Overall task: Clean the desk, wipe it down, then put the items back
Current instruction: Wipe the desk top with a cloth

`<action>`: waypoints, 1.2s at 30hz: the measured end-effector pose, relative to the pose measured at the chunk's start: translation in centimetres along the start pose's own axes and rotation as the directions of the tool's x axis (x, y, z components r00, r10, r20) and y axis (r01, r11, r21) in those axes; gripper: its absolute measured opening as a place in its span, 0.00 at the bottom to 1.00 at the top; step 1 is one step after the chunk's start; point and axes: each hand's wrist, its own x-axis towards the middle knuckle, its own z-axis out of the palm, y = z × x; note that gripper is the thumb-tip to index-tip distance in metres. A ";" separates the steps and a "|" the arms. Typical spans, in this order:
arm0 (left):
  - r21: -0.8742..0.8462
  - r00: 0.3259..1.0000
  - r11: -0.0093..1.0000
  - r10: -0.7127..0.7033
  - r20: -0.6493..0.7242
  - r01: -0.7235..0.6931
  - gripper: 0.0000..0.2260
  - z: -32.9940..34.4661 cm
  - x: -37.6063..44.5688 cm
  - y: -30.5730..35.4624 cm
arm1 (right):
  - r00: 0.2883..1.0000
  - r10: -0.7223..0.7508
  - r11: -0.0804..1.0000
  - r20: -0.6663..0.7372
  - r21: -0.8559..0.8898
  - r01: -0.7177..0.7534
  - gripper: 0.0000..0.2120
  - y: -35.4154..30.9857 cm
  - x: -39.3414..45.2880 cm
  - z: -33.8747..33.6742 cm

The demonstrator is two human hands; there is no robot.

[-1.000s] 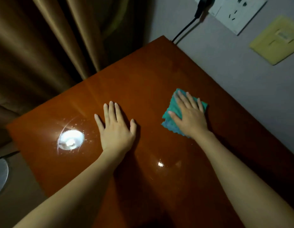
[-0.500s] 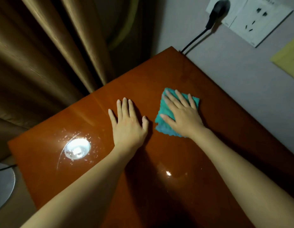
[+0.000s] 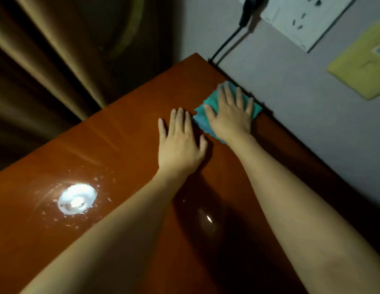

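A right hand (image 3: 231, 117) presses a teal cloth (image 3: 206, 119) flat, fingers straight, at the far edge of the table (image 3: 121, 145) by the wall; the left hand (image 3: 178, 143) rests flat, released, beside it. Wiping appears under way; the next stroke likely sweeps toward unwiped near areas.

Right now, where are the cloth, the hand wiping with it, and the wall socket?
cloth (image 3: 200, 120): head view, on the bare teal corner left of the hand.
right hand (image 3: 231, 118): head view, on the back of the hand, pressed flat on the cloth.
wall socket (image 3: 299, 24): head view, on its white faceplate.
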 end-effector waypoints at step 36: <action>-0.034 0.989 0.989 0.143 0.039 -0.142 0.31 0.7 -13.4 -0.8 | 0.922 0.386 0.918 0.013 0.086 -0.386 0.33 7.0 -12.8 0.1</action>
